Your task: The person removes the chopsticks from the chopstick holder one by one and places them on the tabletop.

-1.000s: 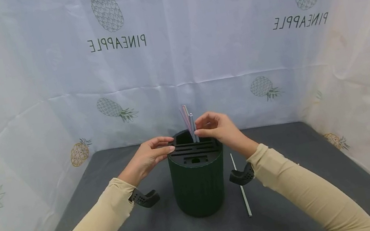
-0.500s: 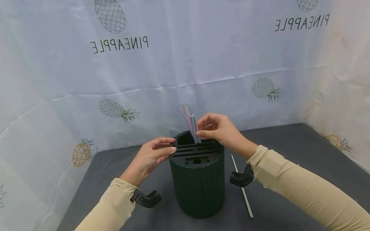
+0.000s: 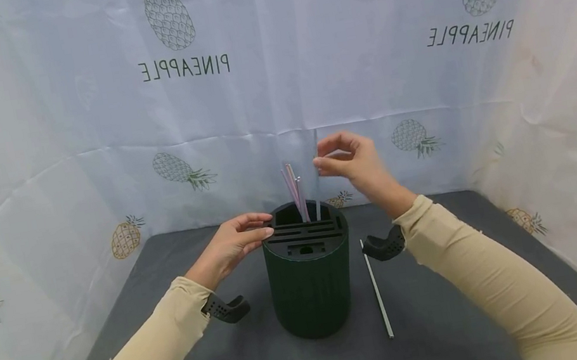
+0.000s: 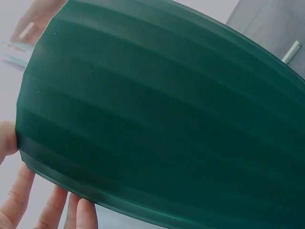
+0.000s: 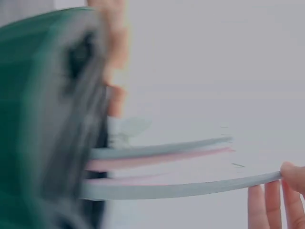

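Observation:
A dark green ribbed knife block [image 3: 311,292] stands upright on the table, its black slotted top [image 3: 306,244] facing up. My left hand [image 3: 228,248] holds its upper left rim, thumb and fingertips against the edge; the left wrist view shows several fingers [image 4: 52,207] along the wall. Above the block, my right hand [image 3: 355,162] pinches a bluish-grey chopstick [image 3: 317,194] near its upper end. The lower part of that chopstick is hidden in the large back opening. Several other chopsticks [image 3: 295,195], pinkish and grey, stand in the same opening, leaning slightly left.
One silvery chopstick [image 3: 378,296] lies on the dark grey table [image 3: 435,321], right of the block. A pale cloth with pineapple prints [image 3: 304,74] hangs behind and along both sides. Each wrist carries a black camera mount [image 3: 384,247].
My right hand has risen and moved right, drawing one chopstick upward and away from the others. My left hand stays on the block's rim.

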Demonstrator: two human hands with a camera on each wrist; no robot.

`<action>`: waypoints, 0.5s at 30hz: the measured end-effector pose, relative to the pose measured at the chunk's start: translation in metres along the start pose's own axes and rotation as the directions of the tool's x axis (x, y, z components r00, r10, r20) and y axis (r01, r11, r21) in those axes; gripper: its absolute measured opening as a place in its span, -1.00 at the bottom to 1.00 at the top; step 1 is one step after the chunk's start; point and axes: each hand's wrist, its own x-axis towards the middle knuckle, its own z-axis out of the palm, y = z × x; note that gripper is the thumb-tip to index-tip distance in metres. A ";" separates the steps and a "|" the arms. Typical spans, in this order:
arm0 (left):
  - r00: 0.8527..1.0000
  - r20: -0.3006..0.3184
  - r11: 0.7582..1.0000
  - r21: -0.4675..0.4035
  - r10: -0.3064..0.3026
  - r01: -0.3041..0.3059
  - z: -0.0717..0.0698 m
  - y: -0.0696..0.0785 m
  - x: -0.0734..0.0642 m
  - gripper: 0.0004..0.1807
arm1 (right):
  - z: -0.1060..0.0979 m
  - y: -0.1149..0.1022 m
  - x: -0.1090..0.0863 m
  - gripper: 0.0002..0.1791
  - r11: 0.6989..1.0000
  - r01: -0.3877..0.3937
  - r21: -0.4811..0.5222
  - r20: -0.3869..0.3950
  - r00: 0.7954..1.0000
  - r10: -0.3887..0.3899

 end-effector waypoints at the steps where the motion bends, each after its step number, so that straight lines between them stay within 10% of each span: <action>1: 1.000 0.001 1.000 -0.001 -0.001 0.001 0.000 0.000 0.000 -0.49 | -0.003 -0.006 0.003 -0.80 0.999 0.027 0.039 -0.025 0.999 -0.026; 9: 1.000 0.004 1.000 0.000 -0.001 0.001 -0.001 0.000 0.000 -0.49 | -0.037 -0.050 0.018 -0.67 0.931 0.223 0.289 -0.278 0.950 -0.141; 15: 1.000 0.007 1.000 0.003 -0.002 0.002 -0.001 0.000 0.000 -0.48 | -0.074 -0.052 0.012 -0.57 0.913 0.177 0.368 -0.376 0.926 -0.028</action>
